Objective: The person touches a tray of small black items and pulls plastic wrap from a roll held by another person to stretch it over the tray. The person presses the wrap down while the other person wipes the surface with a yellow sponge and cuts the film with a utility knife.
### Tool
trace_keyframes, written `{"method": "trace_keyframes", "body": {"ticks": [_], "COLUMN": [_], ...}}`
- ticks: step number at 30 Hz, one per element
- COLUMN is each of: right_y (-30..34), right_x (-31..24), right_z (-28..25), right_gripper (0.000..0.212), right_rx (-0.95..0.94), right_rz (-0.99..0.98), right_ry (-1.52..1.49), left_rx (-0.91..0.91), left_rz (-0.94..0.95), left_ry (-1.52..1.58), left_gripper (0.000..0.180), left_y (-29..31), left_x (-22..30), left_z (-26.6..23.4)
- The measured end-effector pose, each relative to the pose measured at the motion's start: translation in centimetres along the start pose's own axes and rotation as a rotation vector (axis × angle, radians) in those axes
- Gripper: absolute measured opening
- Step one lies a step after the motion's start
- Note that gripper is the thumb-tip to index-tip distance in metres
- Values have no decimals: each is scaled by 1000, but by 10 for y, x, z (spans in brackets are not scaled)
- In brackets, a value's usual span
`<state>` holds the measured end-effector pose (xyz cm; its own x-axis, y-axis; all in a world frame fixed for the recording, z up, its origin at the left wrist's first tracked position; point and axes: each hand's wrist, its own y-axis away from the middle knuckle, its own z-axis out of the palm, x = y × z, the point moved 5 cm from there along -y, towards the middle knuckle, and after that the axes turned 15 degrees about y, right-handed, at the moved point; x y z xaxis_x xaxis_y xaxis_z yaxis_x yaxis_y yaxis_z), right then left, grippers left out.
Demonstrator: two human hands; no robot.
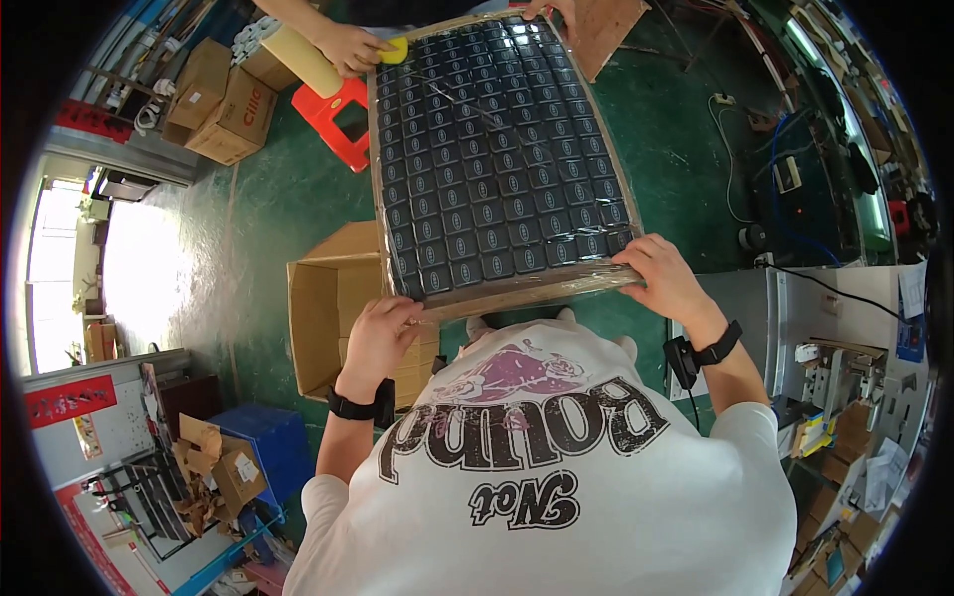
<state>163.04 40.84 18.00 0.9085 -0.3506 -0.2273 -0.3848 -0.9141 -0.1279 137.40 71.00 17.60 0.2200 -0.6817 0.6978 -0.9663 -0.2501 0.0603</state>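
A long tray (pixel 527 289) with a brown rim stretches away from me. Rows of small black square blocks (pixel 487 164) with pale oval marks fill it, and shiny clear film covers them. At its near left corner, my left hand (pixel 381 333) pinches the filmed edge between thumb and fingers. My right hand (pixel 663 273) grips the near right corner the same way, thumb below and fingers on top. Across the far end, a co-worker's hand (pixel 350 48) presses a yellow piece (pixel 394 51) against the far left corner. The co-worker's other hand (pixel 556 12) touches the far right edge.
An open cardboard box (pixel 318 318) stands on the green floor below the tray's left side. Left of the tray is a red plastic stool (pixel 333 119) with a pale yellow roll (pixel 300 62). Farther left are closed cartons (pixel 234 117). A grey cabinet (pixel 730 316) stands at right.
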Motion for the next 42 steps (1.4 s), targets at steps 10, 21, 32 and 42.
{"method": "trace_keyframes", "body": {"ticks": [10, 21, 32, 42], "right_y": [4, 10, 8, 2], "right_x": [14, 23, 27, 18], "right_z": [4, -5, -5, -30], "right_gripper": [46, 31, 16, 17], "right_rx": [-70, -30, 68, 116], "right_rz": [14, 80, 247, 208], "right_ry": [-116, -176, -309, -201], "left_rx": [131, 189, 126, 140], "left_rz": [23, 3, -76, -74], "left_ry": [173, 245, 402, 270], "left_gripper": [14, 15, 23, 16], "left_y": [-10, -18, -15, -6], "left_x": [-1, -9, -1, -10], "left_z": [-16, -23, -22, -22]}}
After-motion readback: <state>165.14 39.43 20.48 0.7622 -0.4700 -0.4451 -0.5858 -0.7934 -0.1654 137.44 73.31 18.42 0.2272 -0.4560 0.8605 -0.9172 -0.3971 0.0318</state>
